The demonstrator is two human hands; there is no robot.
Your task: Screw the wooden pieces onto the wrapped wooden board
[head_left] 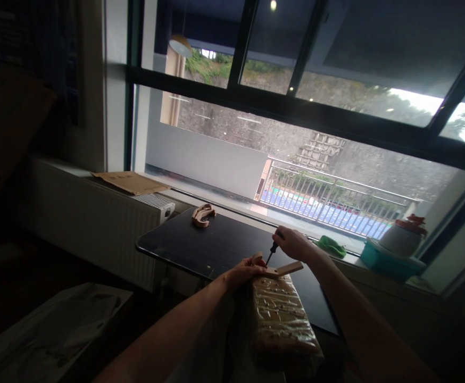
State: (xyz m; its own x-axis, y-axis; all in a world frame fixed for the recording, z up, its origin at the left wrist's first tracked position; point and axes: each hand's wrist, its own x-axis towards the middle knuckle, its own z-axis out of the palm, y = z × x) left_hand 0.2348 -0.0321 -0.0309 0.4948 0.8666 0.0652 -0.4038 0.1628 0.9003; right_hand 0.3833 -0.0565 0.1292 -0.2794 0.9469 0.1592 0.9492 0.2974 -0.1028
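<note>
My right hand (294, 244) is closed around the dark handle of a screwdriver (273, 252), whose shaft slants down to the left. Its tip meets a pale wooden piece (289, 269) made of angled parts with a hole in it. My left hand (244, 273) grips the left end of that piece, near a curved wooden part; something small and red shows by the fingers. Under the piece lies a package (282, 314) wrapped in shiny clear plastic. The exact spot where the tip sits is too small to make out.
Several curved wooden parts (204, 215) lie at the far left of the black table (168, 247). On the windowsill are a green cloth-like item (331, 246) and a teal container (390, 260). A brown envelope (131, 182) rests on the radiator (92, 213).
</note>
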